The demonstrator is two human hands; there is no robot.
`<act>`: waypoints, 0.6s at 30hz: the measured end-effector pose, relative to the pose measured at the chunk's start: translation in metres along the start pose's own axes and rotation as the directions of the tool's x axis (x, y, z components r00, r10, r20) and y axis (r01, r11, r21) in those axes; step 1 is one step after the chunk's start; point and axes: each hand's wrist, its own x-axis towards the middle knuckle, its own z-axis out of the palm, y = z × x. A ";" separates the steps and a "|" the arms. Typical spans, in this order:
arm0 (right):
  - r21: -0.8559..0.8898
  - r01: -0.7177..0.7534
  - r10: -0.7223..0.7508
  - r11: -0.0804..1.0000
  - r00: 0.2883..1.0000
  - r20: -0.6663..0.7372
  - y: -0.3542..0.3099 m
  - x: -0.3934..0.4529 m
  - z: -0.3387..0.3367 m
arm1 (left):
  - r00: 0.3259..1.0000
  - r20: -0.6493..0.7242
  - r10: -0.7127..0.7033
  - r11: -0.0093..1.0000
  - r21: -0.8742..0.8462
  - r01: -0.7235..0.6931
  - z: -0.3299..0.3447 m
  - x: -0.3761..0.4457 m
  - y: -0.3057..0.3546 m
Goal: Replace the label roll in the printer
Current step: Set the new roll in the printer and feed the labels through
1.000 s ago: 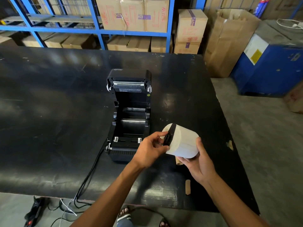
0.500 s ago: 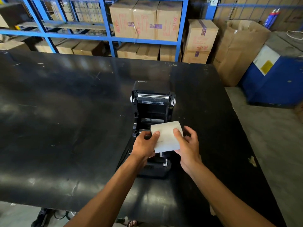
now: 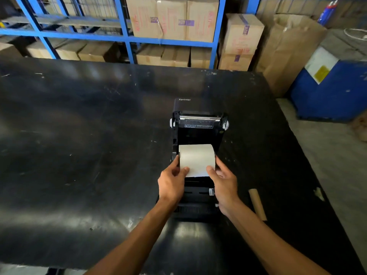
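A black label printer (image 3: 198,128) stands on the black table (image 3: 79,155) with its lid swung up and back. A white label roll (image 3: 196,158) lies across the printer's open bay. My left hand (image 3: 171,184) grips the roll's left end, thumb on its front face. My right hand (image 3: 223,183) grips the right end the same way. Both hands cover the front of the bay, so how deep the roll sits is hidden.
An empty brown cardboard core (image 3: 257,204) lies on the table right of the printer. Blue shelving (image 3: 123,38) with cardboard boxes (image 3: 172,18) stands behind the table. A blue bin (image 3: 333,88) is on the floor at the right, past the table's edge.
The roll was held to the right of the printer, then carried over it. Now both hands have lowered it into the open bay, turned with its axis left to right.
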 end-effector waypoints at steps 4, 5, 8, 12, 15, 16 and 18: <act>-0.039 -0.023 0.020 0.999 0.997 -0.070 0.013 -0.001 0.004 | 1.000 -0.006 0.000 0.992 0.125 0.001 0.001 0.001 -0.009; -0.046 -0.027 0.023 0.999 0.996 -0.089 0.015 -0.002 0.004 | 1.000 -0.022 0.005 0.980 0.197 0.000 0.002 0.001 -0.011; -0.074 -0.037 0.028 0.997 0.992 -0.122 0.018 -0.002 0.005 | 0.998 -0.068 0.019 0.934 0.356 0.007 0.003 0.003 -0.016; -0.098 -0.041 0.027 0.994 0.990 -0.139 0.018 -0.002 0.008 | 0.998 -0.066 0.007 0.920 0.391 0.019 0.006 0.010 -0.018; -0.159 -0.044 0.021 0.986 0.990 -0.142 0.014 -0.001 0.010 | 0.998 -0.068 0.013 0.894 0.449 0.019 0.008 0.016 -0.019; -0.188 -0.047 0.019 0.981 0.989 -0.150 0.012 -0.001 0.010 | 0.998 -0.067 0.011 0.887 0.461 0.021 0.008 0.018 -0.019; -0.257 -0.056 0.014 0.965 0.986 -0.165 0.012 0.000 0.010 | 0.998 -0.061 0.000 0.880 0.474 0.029 0.008 0.020 -0.019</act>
